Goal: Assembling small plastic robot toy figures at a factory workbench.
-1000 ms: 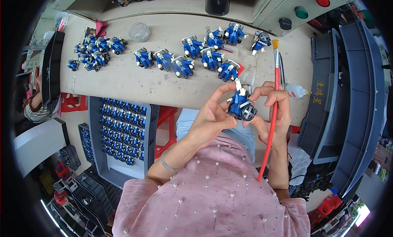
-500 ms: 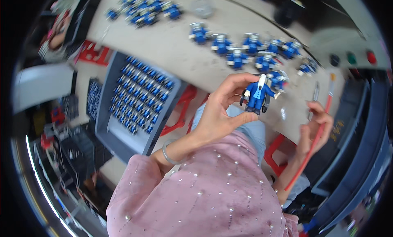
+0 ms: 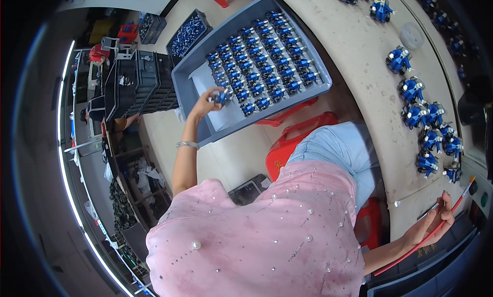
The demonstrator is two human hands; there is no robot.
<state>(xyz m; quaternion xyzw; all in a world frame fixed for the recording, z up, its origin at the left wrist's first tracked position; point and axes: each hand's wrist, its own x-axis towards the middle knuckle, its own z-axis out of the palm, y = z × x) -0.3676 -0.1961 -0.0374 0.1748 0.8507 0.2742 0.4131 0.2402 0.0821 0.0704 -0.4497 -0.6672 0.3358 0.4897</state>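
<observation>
Well, rows of blue figures [image 3: 266, 69] filled most of the grey tray [image 3: 223, 35], and the left hand [image 3: 205, 103] pinched a blurred figure [image 3: 222, 98] over its pale lining [image 3: 230, 116], contact unclear. More figures [image 3: 412, 90] stood on the worktop [image 3: 354, 55], some cut off, while the right hand [image 3: 430, 227] gripped a red-handled brush [image 3: 411, 253].

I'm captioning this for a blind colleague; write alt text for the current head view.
A person's left hand holds a small blue figure at a grey bin holding rows of similar figures. The right hand holds a red-handled brush beside a table bearing more blue figures.
</observation>
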